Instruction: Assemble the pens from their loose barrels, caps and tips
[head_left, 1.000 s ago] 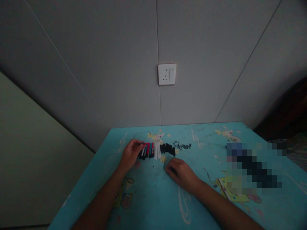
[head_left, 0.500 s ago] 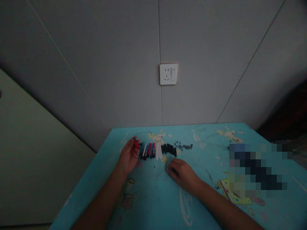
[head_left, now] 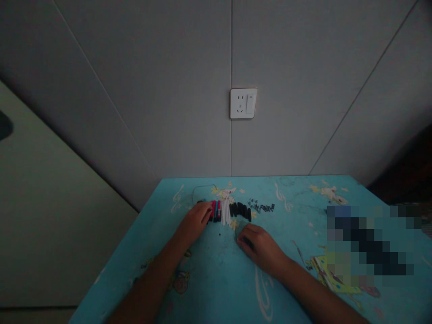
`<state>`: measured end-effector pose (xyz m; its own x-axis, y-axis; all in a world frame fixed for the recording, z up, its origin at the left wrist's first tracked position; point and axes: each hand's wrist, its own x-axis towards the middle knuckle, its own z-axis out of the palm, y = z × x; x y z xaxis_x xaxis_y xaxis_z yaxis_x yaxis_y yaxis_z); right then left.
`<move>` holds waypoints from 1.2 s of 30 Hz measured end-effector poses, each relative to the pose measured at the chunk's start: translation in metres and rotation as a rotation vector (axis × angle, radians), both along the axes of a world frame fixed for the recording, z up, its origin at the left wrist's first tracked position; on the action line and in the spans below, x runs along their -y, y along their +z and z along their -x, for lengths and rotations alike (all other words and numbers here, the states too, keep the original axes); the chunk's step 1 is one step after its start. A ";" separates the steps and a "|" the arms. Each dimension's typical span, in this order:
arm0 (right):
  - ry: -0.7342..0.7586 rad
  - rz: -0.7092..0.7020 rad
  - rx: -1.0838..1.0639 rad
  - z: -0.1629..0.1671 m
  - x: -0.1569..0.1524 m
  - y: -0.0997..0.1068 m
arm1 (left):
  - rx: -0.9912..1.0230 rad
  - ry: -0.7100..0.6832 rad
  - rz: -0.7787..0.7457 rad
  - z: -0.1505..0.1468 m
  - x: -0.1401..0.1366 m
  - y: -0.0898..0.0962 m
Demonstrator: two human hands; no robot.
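Observation:
Over the left part of a row of coloured pen-like tubes [head_left: 215, 212], my left hand [head_left: 195, 221] lies with its fingers bent and close together. The hand hides several of the tubes, and whatever is under or between its fingertips is hidden. My right hand [head_left: 256, 241] rests on the table, curled closed; its fingers hide what they hold, if anything. Just right of the coloured tubes lies a bundle of thin white sticks [head_left: 226, 212]. Beyond these, short black pieces [head_left: 242, 210] lie side by side.
Small dark bits [head_left: 261, 206] lie right of the black pieces. The blue table [head_left: 219, 283] has printed cartoon figures and meets a grey wall with a socket [head_left: 243, 103]. A pixelated patch covers the table's right side.
My left hand has moved right and turned palm down over the coloured tubes; the red piece it held up is no longer visible in it. My right hand stays curled in place.

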<state>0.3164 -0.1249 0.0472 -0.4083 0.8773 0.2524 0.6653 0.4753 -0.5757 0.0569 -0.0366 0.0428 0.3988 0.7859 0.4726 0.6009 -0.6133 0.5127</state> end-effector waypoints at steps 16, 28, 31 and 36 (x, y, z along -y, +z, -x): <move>0.009 0.015 0.003 0.000 0.000 0.001 | -0.299 -0.018 -0.137 -0.004 0.006 0.003; 0.001 0.020 -0.010 0.000 0.000 0.000 | -0.331 -0.063 -0.106 -0.009 0.010 0.005; 0.001 0.022 -0.010 0.000 -0.001 0.001 | -0.355 -0.073 -0.109 -0.011 0.012 0.008; 0.005 0.030 -0.015 0.000 -0.001 0.003 | -0.356 -0.074 -0.132 -0.014 0.015 0.013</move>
<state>0.3161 -0.1239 0.0498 -0.4092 0.8825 0.2317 0.6540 0.4608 -0.6000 0.0709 -0.0520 0.0555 0.6096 0.6903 0.3897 0.6786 -0.7086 0.1934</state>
